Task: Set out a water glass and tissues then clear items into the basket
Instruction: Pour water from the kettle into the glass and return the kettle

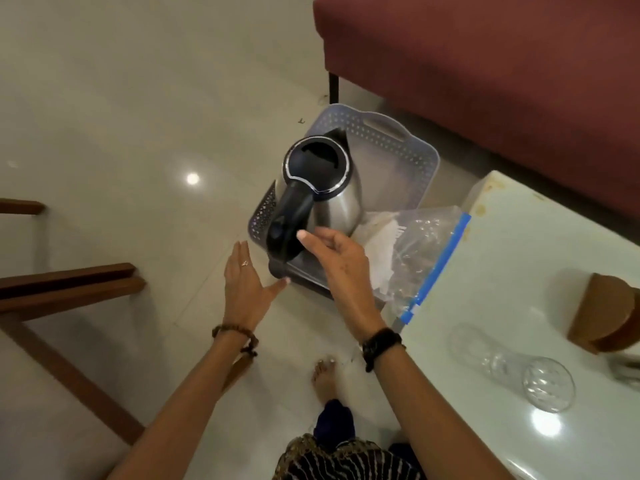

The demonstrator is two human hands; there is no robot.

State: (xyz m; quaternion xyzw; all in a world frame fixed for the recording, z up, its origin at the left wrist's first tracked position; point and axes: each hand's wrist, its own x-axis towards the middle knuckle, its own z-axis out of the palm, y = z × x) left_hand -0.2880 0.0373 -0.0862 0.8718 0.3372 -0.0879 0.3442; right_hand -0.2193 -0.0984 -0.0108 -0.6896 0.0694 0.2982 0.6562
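Kettle sits in the basket, both hands open beside it.
Kettle [322, 188] stands in the basket [398, 147] mid-frame; right hand [341, 261], fingers spread, at its handle; left hand [244, 282] flat, lower left.

The floor [104, 98] is pale, glossy tile, with a small round glare from a ceiling light [193, 178] on it, out beyond and to the left of the fingertips. A maroon upholstered sofa [502, 81] fills the far right corner, raised on a thin black leg [333, 88]. Dark wooden chair legs and rails [52, 292] cross the left edge, well to the left of the fingers. To the right of them, a white glossy table top [519, 271] with yellowed stains at its far corner carries another soft light reflection near its front edge.
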